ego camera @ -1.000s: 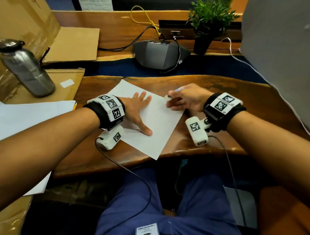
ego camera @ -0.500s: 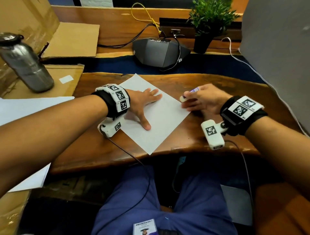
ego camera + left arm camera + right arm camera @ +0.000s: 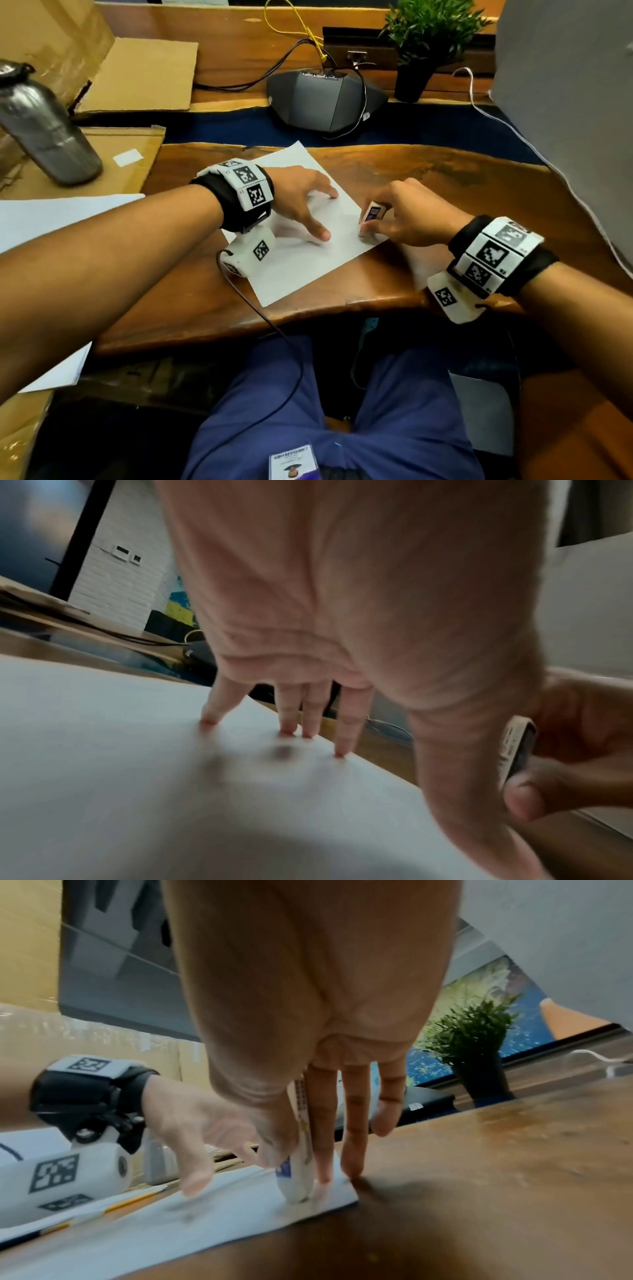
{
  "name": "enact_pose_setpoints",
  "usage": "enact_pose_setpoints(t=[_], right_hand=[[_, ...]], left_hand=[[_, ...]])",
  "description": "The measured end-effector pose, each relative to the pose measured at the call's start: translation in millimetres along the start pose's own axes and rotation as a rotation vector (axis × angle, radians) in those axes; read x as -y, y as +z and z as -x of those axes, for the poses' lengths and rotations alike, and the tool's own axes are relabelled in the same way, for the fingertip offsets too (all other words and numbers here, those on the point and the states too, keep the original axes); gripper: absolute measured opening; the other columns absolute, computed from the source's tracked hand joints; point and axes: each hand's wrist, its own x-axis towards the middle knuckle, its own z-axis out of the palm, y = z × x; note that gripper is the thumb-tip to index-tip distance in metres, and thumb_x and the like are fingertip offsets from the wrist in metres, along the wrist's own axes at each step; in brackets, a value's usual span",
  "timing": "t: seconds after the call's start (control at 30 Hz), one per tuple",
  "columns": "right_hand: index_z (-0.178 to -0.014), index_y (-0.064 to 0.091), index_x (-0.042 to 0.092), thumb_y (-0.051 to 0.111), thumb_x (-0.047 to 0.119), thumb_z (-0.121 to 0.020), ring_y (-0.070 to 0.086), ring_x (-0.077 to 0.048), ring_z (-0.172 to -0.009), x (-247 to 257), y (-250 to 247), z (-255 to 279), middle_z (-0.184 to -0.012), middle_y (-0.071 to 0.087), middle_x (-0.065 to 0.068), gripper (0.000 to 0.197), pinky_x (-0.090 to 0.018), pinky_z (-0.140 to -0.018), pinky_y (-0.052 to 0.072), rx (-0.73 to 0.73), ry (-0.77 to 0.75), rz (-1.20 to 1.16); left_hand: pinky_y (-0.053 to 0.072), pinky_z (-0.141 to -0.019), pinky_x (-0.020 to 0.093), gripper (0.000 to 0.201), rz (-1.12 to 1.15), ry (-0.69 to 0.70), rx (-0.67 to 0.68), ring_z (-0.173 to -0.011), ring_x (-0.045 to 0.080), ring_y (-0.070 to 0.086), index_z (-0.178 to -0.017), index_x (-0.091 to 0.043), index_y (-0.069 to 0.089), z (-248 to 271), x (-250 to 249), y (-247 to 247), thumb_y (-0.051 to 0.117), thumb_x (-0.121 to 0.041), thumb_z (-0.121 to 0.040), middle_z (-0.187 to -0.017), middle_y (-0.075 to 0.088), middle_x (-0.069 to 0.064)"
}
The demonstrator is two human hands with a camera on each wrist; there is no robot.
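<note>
**deskcam_dan:** ok so your left hand (image 3: 301, 202) is resting open on the sheet of paper (image 3: 308, 270). The fingers are spreading out and only the fingertips (image 3: 339, 753) are pressing down, while the palm is arching up off it. You're not gripping anything there, just pinning the sheet flat.

**rubberduck77:** yep, and your right hand (image 3: 411, 216) is pinching the eraser (image 3: 371, 216) between thumb and index finger. You're holding it upright, with its white end pressing on the paper right by the sheet's right-hand corner. The printed blue sleeve is sticking up out of your grip.

**deskcam_dan:** in the right wrist view your middle fingertip is touching down at the paper's edge, about where it's meeting the wood. Your little finger is hanging clear above it. The eraser is sitting near your left thumb, but they're apart, not touching.

**rubberduck77:** the paper is lying at an angle on the wooden surface (image 3: 445, 171), one corner pointing back at you and sitting close to the front edge.

**deskcam_dan:** the rest of it: a steel bottle (image 3: 44, 126) is standing on cardboard (image 3: 102, 154) off to your left. A grey speakerphone (image 3: 325, 99) is sitting behind the sheet with cables running into it. A potted plant (image 3: 428, 31) is standing just to the right of that, and a stack of white sheets (image 3: 51, 219) is lying under your left forearm.
</note>
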Motion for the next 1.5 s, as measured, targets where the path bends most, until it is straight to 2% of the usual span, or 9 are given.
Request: enact_pose_setpoints(t=[0.1,0.2,0.37,0.63,0.8,0.97,1.2,1.37,1.5], right_hand=[[-0.096,0.075,0.02,0.074,0.035,-0.088,0.068,-0.01,-0.078,6,-7,-2,-0.088,0.074,0.005,0.016,-0.029,-0.07,0.058,0.095,-0.044,0.107],[-0.089,0.075,0.02,0.077,0.035,-0.086,0.067,-0.004,-0.067,9,-14,-12,-0.076,0.072,0.01,0.015,-0.02,-0.06,0.054,0.158,-0.054,0.101],[-0.091,0.075,0.015,0.081,0.031,-0.082,0.052,-0.001,-0.059,1,-15,-47,-0.071,0.06,0.01,0.019,-0.013,-0.049,0.031,-0.09,0.006,0.086],[-0.096,0.077,0.015,0.081,0.032,-0.082,0.066,-0.01,-0.073,7,-2,-81,-0.085,0.074,0.0,0.023,-0.019,-0.057,0.046,-0.076,-0.046,0.032],[-0.096,0.076,0.023,0.083,0.033,-0.079,0.066,-0.006,-0.076,6,-18,-71,-0.088,0.073,0.008,0.021,-0.022,-0.066,0.054,0.198,-0.023,0.121],[-0.09,0.079,0.014,0.086,0.033,-0.076,0.065,-0.014,-0.079,11,-13,-86,-0.083,0.075,-0.002,0.024,-0.034,-0.071,0.059,-0.069,0.001,0.052],[-0.098,0.076,0.021,0.084,0.033,-0.078,0.069,-0.005,-0.077,13,-20,-67,-0.088,0.075,0.008,0.024,-0.026,-0.074,0.058,0.285,-0.033,0.117],[-0.093,0.076,0.013,0.085,0.035,-0.076,0.064,-0.015,-0.08,17,-21,-89,-0.088,0.072,-0.003,0.029,-0.03,-0.069,0.057,0.021,-0.003,0.157],[-0.096,0.076,0.014,0.081,0.034,-0.081,0.064,-0.012,-0.077,5,-13,-71,-0.09,0.074,-0.002,0.026,-0.023,-0.061,0.053,0.025,0.016,0.135]], left_hand=[[0.027,-0.117,0.043,0.104,0.012,-0.046,-0.073,-0.141,0.022,0.03,-0.148,-0.027,0.036,-5,-8,9,0.08,-0.066,-0.062,-0.155,0.031,-0.003],[0.025,-0.117,0.041,0.11,0.016,-0.042,-0.065,-0.142,0.022,0.028,-0.15,-0.027,0.031,-4,-12,12,0.082,-0.064,-0.06,-0.156,0.027,-0.004],[0.018,-0.118,0.051,0.118,-0.01,-0.109,0.035,-0.15,0.025,0.008,-0.154,-0.044,0.013,-1,-9,13,0.081,-0.066,-0.06,-0.164,0.001,-0.006],[0.011,-0.122,0.046,0.126,-0.023,-0.115,0.051,-0.151,0.02,0.003,-0.156,-0.035,0.007,-1,-5,12,0.078,-0.071,-0.058,-0.165,-0.005,-0.006],[0.008,-0.121,0.044,0.132,-0.053,-0.131,0.074,-0.151,0.018,-0.001,-0.157,-0.03,-0.004,-2,-5,12,0.075,-0.072,-0.06,-0.164,-0.01,-0.008],[0.01,-0.122,0.048,0.131,-0.058,-0.133,0.092,-0.151,0.019,-0.002,-0.157,-0.03,-0.003,-3,-7,11,0.075,-0.074,-0.06,-0.164,-0.01,-0.007],[0.011,-0.122,0.047,0.134,-0.077,-0.13,0.085,-0.151,0.019,-0.001,-0.156,-0.029,-0.006,-4,-7,12,0.074,-0.075,-0.059,-0.164,-0.011,-0.006],[0.013,-0.121,0.048,0.13,-0.082,-0.101,0.079,-0.151,0.021,0.003,-0.157,-0.029,0.001,-2,-8,10,0.076,-0.072,-0.06,-0.165,-0.005,-0.005],[0.007,-0.121,0.048,0.13,-0.119,-0.033,0.128,-0.151,0.017,-0.003,-0.157,-0.033,-0.004,-2,-8,5,0.079,-0.067,-0.062,-0.164,-0.013,-0.011]])
